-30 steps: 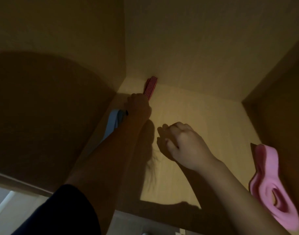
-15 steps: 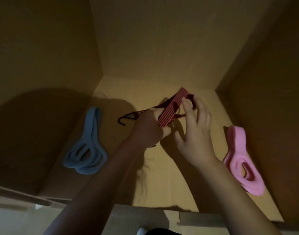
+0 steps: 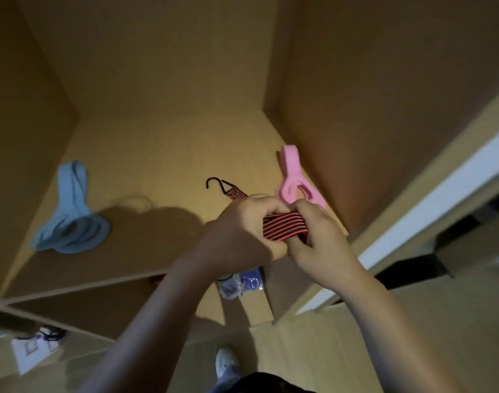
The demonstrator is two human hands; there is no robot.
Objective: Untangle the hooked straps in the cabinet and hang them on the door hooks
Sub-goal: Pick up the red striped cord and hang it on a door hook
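Observation:
A red-and-black striped strap (image 3: 283, 228) is bunched between both hands over the front part of the cabinet shelf (image 3: 163, 154). My left hand (image 3: 240, 231) is closed on its left part and my right hand (image 3: 320, 236) grips its right end. One end of the strap runs out past my left hand and ends in a black metal hook (image 3: 214, 183) above the shelf. The other end of the strap is hidden inside my hands. No door hooks are in view.
A light blue looped band (image 3: 72, 219) lies at the shelf's left side. A pink foam loop (image 3: 295, 180) lies at the right, against the cabinet's side wall. Below the shelf front are a blue-and-clear bag (image 3: 240, 282), a lower shelf and the floor. A white door edge (image 3: 429, 205) stands on the right.
Both hands have pulled the strap from the back of the shelf toward its front right. The view has swung left and down, so the door edge and floor now show.

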